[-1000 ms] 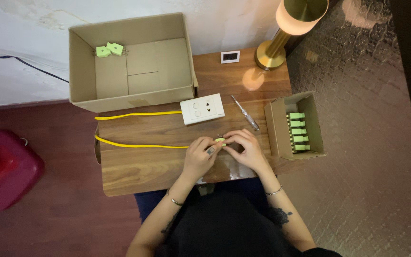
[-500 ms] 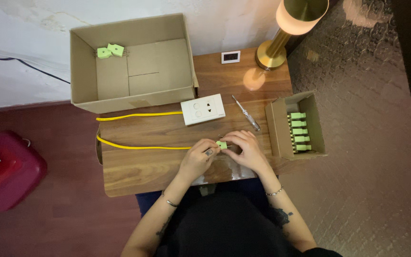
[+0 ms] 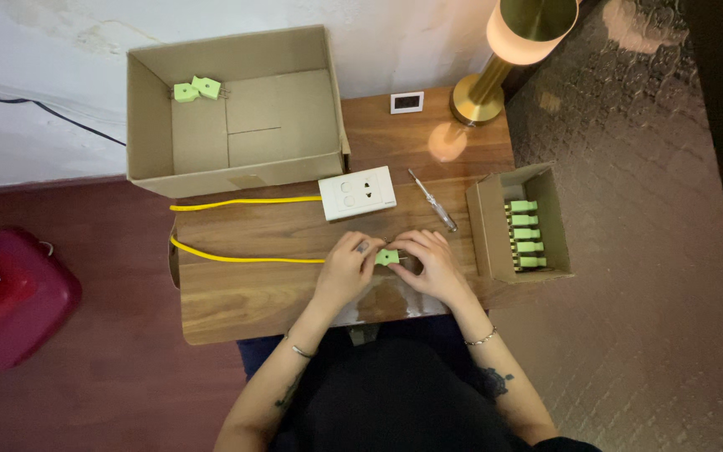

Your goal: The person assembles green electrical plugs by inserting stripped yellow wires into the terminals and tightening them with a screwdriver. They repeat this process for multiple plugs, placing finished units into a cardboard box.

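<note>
Head view — left hand (image 3: 346, 269) & right hand (image 3: 433, 266) fingers pinch green plug (image 3: 387, 257); small box (image 3: 495, 219) at right.

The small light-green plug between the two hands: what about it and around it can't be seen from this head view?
- Light-green plug: mostly covered by the left hand and right hand.
- Yellow cable: its end vanishes under the left hand.
- Red container: cut off by the left edge.
- Brass lamp: top cropped.

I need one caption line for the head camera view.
Both hands, left hand and right hand, hold a green plug at a yellow cable end.
</note>
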